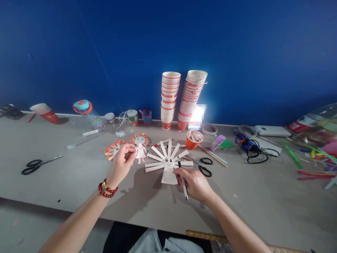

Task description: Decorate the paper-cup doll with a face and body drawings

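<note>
The left hand's (123, 163) thumb and forefinger were pinched together at the left edge of the paper doll in a red-trimmed dress (141, 154), whose body lay just right of those fingertips. The orange-fringed paper face (116, 150) sat to their left, partly behind the hand. The right hand's (196, 182) fingers were curled closed around a clear-barrelled pen (184, 188), tilted across the fingertips. Just left of them lay the paper figure with fanned white strips (168, 173), its body's right edge close by; whether they touched it I could not tell. Beyond those fingers were black-handled scissors (199, 161) and, farther off, an orange paper cup (192, 146) of scraps
</note>
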The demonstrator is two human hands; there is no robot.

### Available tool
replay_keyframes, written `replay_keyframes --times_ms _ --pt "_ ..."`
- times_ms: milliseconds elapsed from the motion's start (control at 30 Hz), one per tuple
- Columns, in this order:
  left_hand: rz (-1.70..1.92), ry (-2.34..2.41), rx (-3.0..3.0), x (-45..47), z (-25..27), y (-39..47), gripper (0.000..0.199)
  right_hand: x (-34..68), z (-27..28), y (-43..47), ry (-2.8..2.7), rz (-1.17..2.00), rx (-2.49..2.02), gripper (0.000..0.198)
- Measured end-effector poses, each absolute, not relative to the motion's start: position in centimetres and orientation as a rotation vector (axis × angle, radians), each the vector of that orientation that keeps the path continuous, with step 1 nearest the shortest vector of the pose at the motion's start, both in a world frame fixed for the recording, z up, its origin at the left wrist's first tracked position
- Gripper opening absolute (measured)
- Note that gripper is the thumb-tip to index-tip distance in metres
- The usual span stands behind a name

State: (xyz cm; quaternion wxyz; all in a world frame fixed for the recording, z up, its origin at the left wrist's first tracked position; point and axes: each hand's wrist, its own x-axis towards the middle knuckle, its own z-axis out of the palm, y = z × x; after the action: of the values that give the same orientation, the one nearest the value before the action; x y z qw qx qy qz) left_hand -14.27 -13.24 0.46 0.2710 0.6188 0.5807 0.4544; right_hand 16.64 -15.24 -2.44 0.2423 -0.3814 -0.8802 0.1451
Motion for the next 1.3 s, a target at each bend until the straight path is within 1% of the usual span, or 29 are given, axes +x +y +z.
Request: replay_keyframes --times_ms 67,200,367,500,733,1033,1300 --pt "1.244 1.551 1.656 -14.5 0.9 -12.4 0.023 16.5 -2.4 -15.7 -2.483 0.301 -0.973 0.039" --pt "1.26 1.537 1.634 -14.6 1.0 -10.7 0.025 16.5 -2.5 -16.9 -2.587 0.117 -0.96 0.03" --pt "1.252 1.512 1.628 -14.2 0.1 -9.7 0.025 17.0 -3.0 -18.0 -2.583 0.068 -0.96 0.024" --pt "1.258 1.522 1.631 -13.8 -0.6 -9.4 0.025 17.1 -3.3 -17.9 -2.568 0.002 -0.911 0.026" --pt "1.261 1.537 1.656 -13.8 -1.1 -8.6 0.024 17.0 -3.6 -17.6 -2.55 0.009 -0.86 0.029" --pt "1.289 1.55 1.7 -12.9 -0.9 -6.9 0.024 17.1 -4.0 -17.5 -2.553 0.038 -0.848 0.029" --pt "1.337 1.576 1.739 -12.1 -0.9 -4.4 0.021 17.1 -4.1 -17.6 -2.552 0.06 -0.864 0.027"
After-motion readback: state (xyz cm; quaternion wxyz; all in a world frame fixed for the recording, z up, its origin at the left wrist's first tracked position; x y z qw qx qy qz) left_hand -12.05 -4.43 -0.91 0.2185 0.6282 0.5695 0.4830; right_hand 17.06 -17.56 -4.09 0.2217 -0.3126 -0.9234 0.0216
